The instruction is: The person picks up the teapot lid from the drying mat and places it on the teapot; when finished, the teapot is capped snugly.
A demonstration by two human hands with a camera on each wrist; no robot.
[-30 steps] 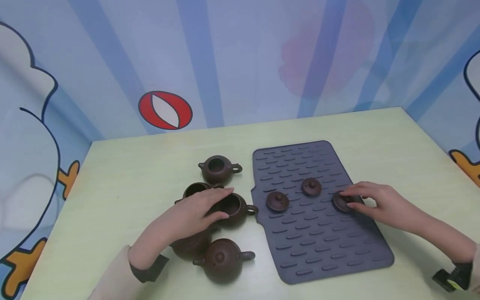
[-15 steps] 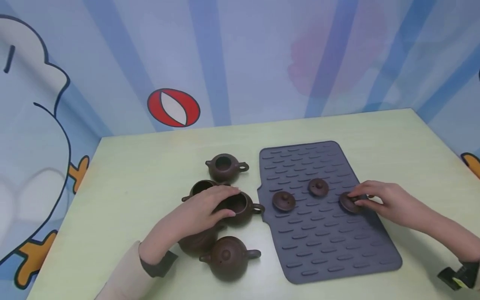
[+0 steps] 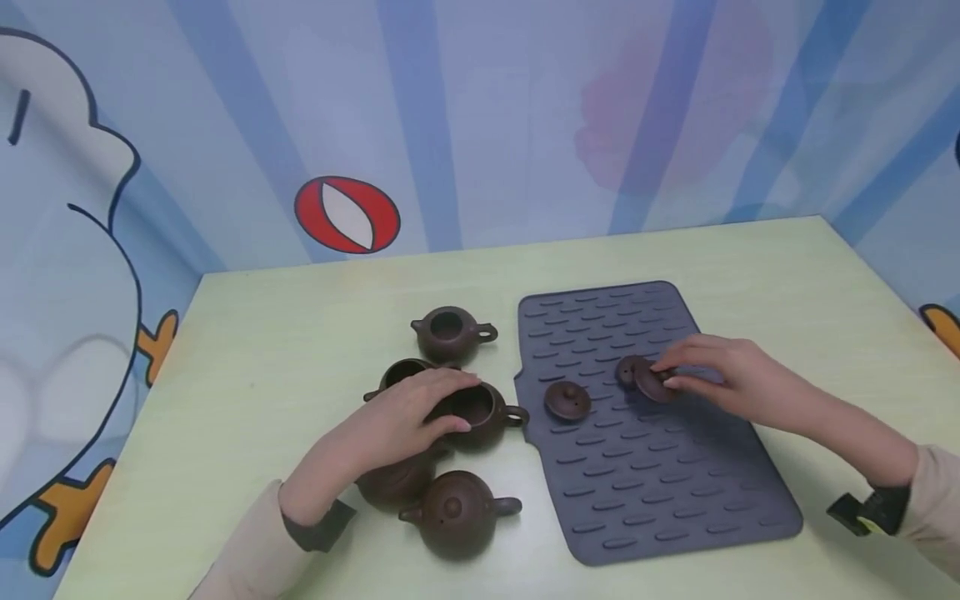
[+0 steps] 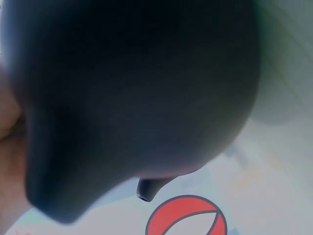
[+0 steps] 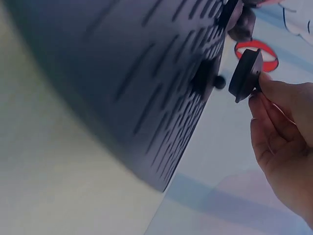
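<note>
My right hand point(image 3: 723, 375) pinches a small dark brown teapot lid point(image 3: 651, 383) by its knob. In the right wrist view the held lid point(image 5: 243, 76) is tilted and raised off the grey mat point(image 3: 637, 467). Another lid point(image 3: 627, 372) lies on the mat, partly behind it, and a third lid point(image 3: 567, 402) sits nearer the mat's left edge. On the left, my left hand point(image 3: 401, 417) holds a lidless teapot point(image 3: 487, 417), thumb and fingers spread across its near side. That teapot's body point(image 4: 146, 98) fills most of the left wrist view, blurred.
A lidless teapot point(image 3: 447, 335) stands at the back, and another open one point(image 3: 405, 372) is partly behind my left hand. In front are a lidded teapot point(image 3: 456, 515) and one more teapot point(image 3: 393, 483), partly covered by the hand. A printed wall point(image 3: 510, 125) rises behind the table.
My right hand has lifted its lid off the mat's right side and moved it left, beside the middle lid. The left hand stays on its teapot. The head view shifted slightly earlier.
</note>
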